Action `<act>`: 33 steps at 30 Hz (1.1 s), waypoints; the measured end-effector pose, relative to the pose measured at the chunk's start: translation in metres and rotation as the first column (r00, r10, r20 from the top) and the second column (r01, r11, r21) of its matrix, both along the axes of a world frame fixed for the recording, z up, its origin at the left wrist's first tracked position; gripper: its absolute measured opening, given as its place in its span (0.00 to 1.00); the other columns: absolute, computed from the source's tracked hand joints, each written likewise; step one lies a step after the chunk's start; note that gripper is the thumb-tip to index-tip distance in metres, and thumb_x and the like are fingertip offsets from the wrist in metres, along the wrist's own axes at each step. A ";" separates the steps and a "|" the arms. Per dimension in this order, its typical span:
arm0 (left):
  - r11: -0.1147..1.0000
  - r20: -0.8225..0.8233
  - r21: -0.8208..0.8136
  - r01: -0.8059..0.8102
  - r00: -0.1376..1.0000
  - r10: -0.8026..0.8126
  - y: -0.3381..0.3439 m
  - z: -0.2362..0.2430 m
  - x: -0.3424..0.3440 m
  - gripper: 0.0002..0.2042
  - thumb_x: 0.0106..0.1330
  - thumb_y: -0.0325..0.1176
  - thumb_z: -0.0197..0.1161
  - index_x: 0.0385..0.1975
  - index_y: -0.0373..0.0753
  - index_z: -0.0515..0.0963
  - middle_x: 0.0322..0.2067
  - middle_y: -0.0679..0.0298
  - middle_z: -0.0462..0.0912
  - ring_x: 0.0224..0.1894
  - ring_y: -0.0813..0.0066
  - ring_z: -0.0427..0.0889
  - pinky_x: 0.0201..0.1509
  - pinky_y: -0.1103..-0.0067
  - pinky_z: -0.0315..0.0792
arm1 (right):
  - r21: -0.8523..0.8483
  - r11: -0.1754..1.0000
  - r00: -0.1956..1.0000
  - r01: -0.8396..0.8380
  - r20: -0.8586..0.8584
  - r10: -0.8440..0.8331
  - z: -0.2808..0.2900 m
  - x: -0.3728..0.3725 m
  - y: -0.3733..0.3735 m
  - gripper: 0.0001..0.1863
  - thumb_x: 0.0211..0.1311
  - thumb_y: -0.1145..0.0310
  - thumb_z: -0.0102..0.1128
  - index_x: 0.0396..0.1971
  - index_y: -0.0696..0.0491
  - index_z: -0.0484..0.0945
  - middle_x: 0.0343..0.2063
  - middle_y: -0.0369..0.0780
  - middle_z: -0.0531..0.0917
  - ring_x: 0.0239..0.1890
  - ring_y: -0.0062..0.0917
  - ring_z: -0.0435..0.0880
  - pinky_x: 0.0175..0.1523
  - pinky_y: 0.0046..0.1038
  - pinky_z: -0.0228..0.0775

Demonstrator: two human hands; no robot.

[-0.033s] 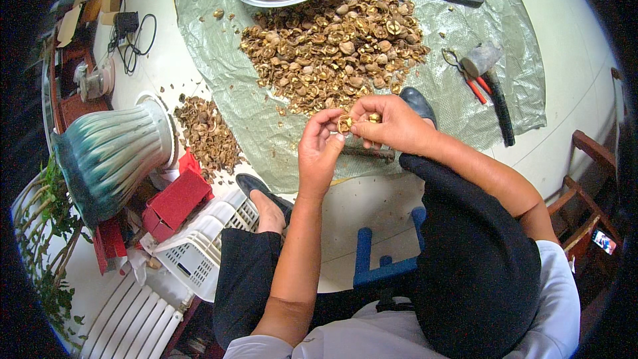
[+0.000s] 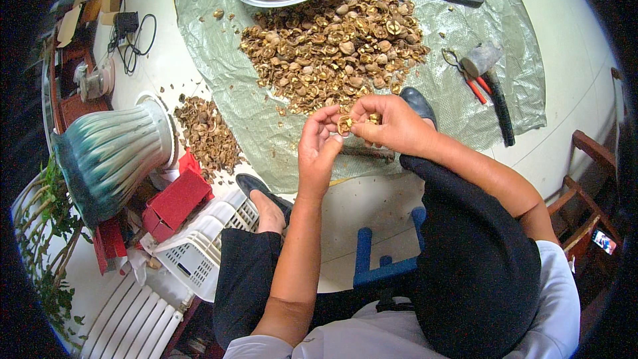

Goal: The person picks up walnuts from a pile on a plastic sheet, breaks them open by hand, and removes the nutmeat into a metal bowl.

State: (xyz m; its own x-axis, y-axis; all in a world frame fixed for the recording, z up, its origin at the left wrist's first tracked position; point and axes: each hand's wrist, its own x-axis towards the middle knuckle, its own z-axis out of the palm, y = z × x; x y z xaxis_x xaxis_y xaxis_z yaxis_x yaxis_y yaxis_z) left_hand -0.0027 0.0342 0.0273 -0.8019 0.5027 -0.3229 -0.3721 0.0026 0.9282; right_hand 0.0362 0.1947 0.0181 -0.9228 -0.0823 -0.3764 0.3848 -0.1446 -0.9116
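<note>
L hand (image 2: 320, 149) fingertips hold cracked walnut piece (image 2: 344, 125) by near edge of walnut pile (image 2: 339, 46); R hand (image 2: 395, 123) pinches at it, walnut bit (image 2: 375, 118) in fingers. Prob. picking-out step; next needs fine pry, L steady.

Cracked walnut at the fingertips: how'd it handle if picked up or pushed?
Probably light: the cracked walnut looks small against the left hand. Likely stiff but brittle, judging by its broken rim. Its curved outside could let it roll.

Pale tiled floor (image 2: 577, 33) lies between a fluted teal planter (image 2: 114, 159), left, and brown wooden furniture (image 2: 593, 151), right.
</note>
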 end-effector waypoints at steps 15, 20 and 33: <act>0.996 0.407 0.080 -0.047 0.913 0.010 0.003 0.003 0.001 0.12 0.61 0.34 0.52 0.41 0.36 0.65 0.31 0.62 0.75 0.29 0.78 0.73 0.37 0.85 0.69 | 0.104 0.988 0.993 0.114 -0.012 -0.114 0.002 -0.001 0.002 0.06 0.48 0.70 0.57 0.24 0.58 0.76 0.20 0.37 0.79 0.25 0.18 0.76 0.32 0.22 0.68; 0.976 0.486 0.175 -0.130 0.874 0.029 0.004 -0.001 0.003 0.12 0.61 0.32 0.52 0.41 0.35 0.63 0.31 0.61 0.75 0.30 0.78 0.73 0.34 0.86 0.68 | -0.067 0.992 0.990 0.107 0.095 -0.100 0.000 0.000 0.003 0.07 0.51 0.71 0.54 0.26 0.58 0.76 0.20 0.36 0.79 0.22 0.14 0.74 0.26 0.18 0.65; 0.966 0.595 -0.043 -0.255 0.770 0.229 -0.022 -0.031 0.001 0.13 0.60 0.28 0.46 0.45 0.34 0.66 0.30 0.61 0.75 0.28 0.78 0.73 0.31 0.85 0.68 | -0.457 0.660 0.732 0.597 0.646 -0.215 -0.055 -0.030 0.042 0.09 0.60 0.71 0.43 0.36 0.59 0.70 0.27 0.40 0.77 0.28 0.23 0.79 0.29 0.21 0.76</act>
State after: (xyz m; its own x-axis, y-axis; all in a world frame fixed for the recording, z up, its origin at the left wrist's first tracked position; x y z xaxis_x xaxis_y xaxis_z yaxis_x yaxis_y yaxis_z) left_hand -0.0017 0.0120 -0.0042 -0.5570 0.3401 -0.7576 -0.8299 -0.1929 0.5235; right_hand 0.0067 0.2365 -0.0374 -0.6017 -0.1268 -0.7886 0.4942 -0.8347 -0.2429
